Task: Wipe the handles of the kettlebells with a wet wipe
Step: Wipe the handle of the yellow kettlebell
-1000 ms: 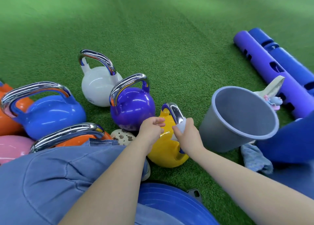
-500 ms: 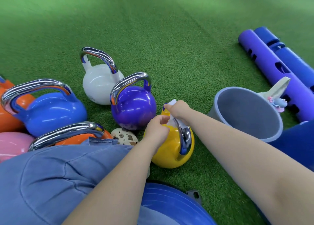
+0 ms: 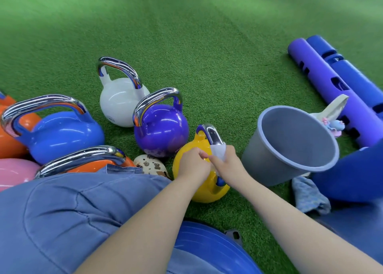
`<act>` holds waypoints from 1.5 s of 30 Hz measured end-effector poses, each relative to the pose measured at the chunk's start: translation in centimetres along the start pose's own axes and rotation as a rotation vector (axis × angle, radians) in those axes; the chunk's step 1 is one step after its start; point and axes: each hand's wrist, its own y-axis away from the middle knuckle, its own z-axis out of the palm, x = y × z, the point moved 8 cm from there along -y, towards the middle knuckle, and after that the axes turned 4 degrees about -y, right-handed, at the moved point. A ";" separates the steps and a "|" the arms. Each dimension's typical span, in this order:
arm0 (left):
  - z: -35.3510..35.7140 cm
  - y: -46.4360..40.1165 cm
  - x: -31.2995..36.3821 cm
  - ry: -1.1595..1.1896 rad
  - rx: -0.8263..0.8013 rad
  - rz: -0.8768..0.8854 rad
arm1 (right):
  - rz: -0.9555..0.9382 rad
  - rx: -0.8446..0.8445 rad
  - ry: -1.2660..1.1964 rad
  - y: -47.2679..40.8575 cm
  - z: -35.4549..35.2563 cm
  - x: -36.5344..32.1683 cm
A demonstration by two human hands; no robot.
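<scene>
1. I note the yellow kettlebell (image 3: 194,170) tilted on the green turf (image 3: 207,56), just left of the grey bucket (image 3: 290,149).
2. The right hand (image 3: 230,164) has its fingers curled round a white wet wipe (image 3: 218,152), which is pressed onto the chrome handle (image 3: 211,135).
3. The left hand (image 3: 193,164) has its fingers curled against the kettlebell's body; I cannot tell what they pinch.
4. The purple kettlebell (image 3: 161,133) stands further left of the bucket, and the white kettlebell (image 3: 120,102) beyond it.
</scene>
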 end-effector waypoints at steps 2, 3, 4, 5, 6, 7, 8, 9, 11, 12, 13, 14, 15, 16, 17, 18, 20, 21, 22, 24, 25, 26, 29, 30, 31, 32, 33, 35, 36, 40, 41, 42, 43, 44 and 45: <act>0.8 0.3 0.1 0.034 0.005 -0.026 | 0.040 -0.033 -0.211 1.0 -0.4 0.4; 1.3 0.6 0.2 0.048 0.001 -0.042 | 0.053 -0.027 -0.298 1.4 -0.6 0.8; 1.8 0.9 0.4 0.045 -0.008 -0.054 | 0.064 -0.013 -0.350 1.6 -1.0 1.2; 2.4 1.2 0.6 0.028 -0.023 -0.059 | 0.057 0.005 -0.357 1.6 -1.3 1.7; 3.1 1.6 0.9 0.006 -0.038 -0.064 | 0.039 0.030 -0.323 1.4 -1.7 2.1; 3.6 2.0 1.1 -0.006 -0.050 -0.071 | 0.022 0.050 -0.269 1.3 -2.0 2.4; 4.1 2.3 1.2 0.003 -0.065 -0.082 | 0.013 0.071 -0.222 1.1 -2.4 2.6; 4.5 2.5 1.3 0.030 -0.083 -0.087 | 0.006 0.086 -0.184 0.8 -2.7 2.8; 5.1 2.1 0.9 0.079 -0.111 -0.105 | 0.001 0.089 -0.156 0.4 -3.3 2.8; 5.0 1.6 0.5 0.114 -0.098 -0.114 | 0.006 0.077 -0.161 0.0 -3.3 2.9; 4.8 1.0 0.2 0.144 -0.076 -0.119 | 0.012 0.059 -0.160 -0.2 -3.3 2.8; 4.7 0.4 -0.2 0.165 -0.056 -0.126 | 0.018 0.039 -0.161 -0.6 -3.3 2.8; 4.5 0.0 -0.3 0.185 -0.041 -0.130 | 0.023 0.021 -0.155 -1.0 -3.3 2.7; 4.4 -0.5 -0.5 0.198 -0.027 -0.136 | 0.027 0.004 -0.146 -1.4 -3.3 2.6; 4.3 -0.9 -0.5 0.213 -0.016 -0.144 | 0.036 -0.018 -0.127 -1.8 -3.3 2.3; 4.2 -1.5 -0.6 0.243 -0.008 -0.160 | 0.044 -0.039 -0.115 -2.3 -3.3 2.0; 4.0 -2.6 -0.8 0.352 -0.007 -0.212 | 0.059 -0.070 -0.067 -3.4 -3.3 1.2; 4.0 -3.2 -0.9 0.392 -0.019 -0.244 | 0.063 -0.084 -0.026 -3.9 -3.3 0.6; 3.9 -3.8 -0.9 0.427 -0.033 -0.274 | 0.064 -0.097 0.014 -4.6 -3.2 0.1; 3.7 -4.8 -0.9 0.535 -0.035 -0.329 | 0.065 -0.128 0.107 -5.9 -3.0 -1.0; 3.6 -5.3 -0.7 0.594 -0.046 -0.344 | 0.064 -0.146 0.153 -6.6 -2.8 -1.6; 3.5 -5.8 -0.6 0.637 -0.062 -0.352 | 0.066 -0.160 0.195 -7.3 -2.7 -2.1; 3.0 -6.7 -0.1 0.727 -0.097 -0.397 | 0.074 -0.214 0.313 -9.2 -1.9 -3.5; 2.7 -7.1 -0.1 0.760 -0.095 -0.401 | 0.083 -0.230 0.343 -9.9 -1.6 -3.8; 2.5 -7.5 0.0 0.790 -0.085 -0.402 | 0.094 -0.244 0.364 -10.5 -1.4 -4.1; 2.3 -7.6 0.2 0.818 -0.080 -0.403 | 0.113 -0.259 0.370 -11.0 -1.1 -4.2; 2.1 -7.7 0.3 0.840 -0.069 -0.406 | 0.134 -0.276 0.363 -11.4 -0.7 -4.4; 2.2 -7.8 0.4 0.860 -0.060 -0.415 | 0.195 -0.304 0.336 -12.1 -0.4 -4.3; 2.2 -7.9 0.3 0.853 -0.053 -0.413 | 0.219 -0.317 0.347 -12.2 -0.2 -4.3; 1.9 -7.6 0.3 0.679 -0.045 -0.340 | 0.212 -0.300 0.424 -12.3 0.0 -4.9; 1.8 -7.4 0.3 0.603 -0.052 -0.307 | 0.185 -0.287 0.466 -12.1 0.0 -5.0; 1.7 -7.2 0.4 0.531 -0.057 -0.276 | 0.158 -0.276 0.524 -12.0 0.0 -5.1; 1.6 -6.9 0.4 0.473 -0.064 -0.244 | 0.128 -0.268 0.584 -11.6 0.0 -5.3; 1.4 -6.5 0.5 0.431 -0.077 -0.209 | 0.101 -0.269 0.629 -11.2 -0.1 -5.5; 1.4 -6.1 0.6 0.401 -0.102 -0.182 | 0.076 -0.274 0.652 -10.7 -0.2 -5.8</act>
